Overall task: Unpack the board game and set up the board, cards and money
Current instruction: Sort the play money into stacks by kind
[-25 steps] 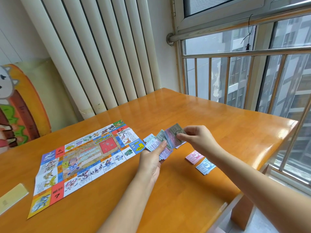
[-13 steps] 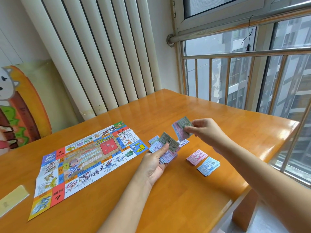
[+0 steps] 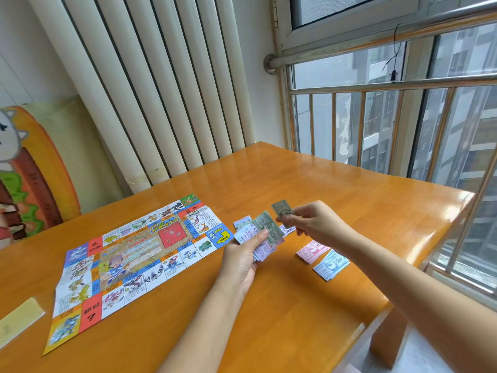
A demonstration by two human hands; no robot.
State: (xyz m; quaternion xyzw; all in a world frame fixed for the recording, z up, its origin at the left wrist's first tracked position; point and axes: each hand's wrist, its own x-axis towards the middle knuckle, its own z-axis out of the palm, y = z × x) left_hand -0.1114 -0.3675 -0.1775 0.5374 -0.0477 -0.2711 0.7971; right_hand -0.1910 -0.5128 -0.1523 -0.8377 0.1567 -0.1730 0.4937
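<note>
Play-money notes (image 3: 265, 232) sat fanned in the left hand's (image 3: 242, 261) curled grip. The right hand (image 3: 314, 220) pinched one green note (image 3: 281, 208) just above. Pink pile (image 3: 312, 250) and blue pile (image 3: 332, 265) lay nearby on the table (image 3: 322, 179), right of the unfolded game board (image 3: 139, 254).

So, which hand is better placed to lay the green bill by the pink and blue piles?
Right hand: it pinches the green bill, and the pink pile and blue pile lie near it. The left hand grips the fanned notes.
</note>
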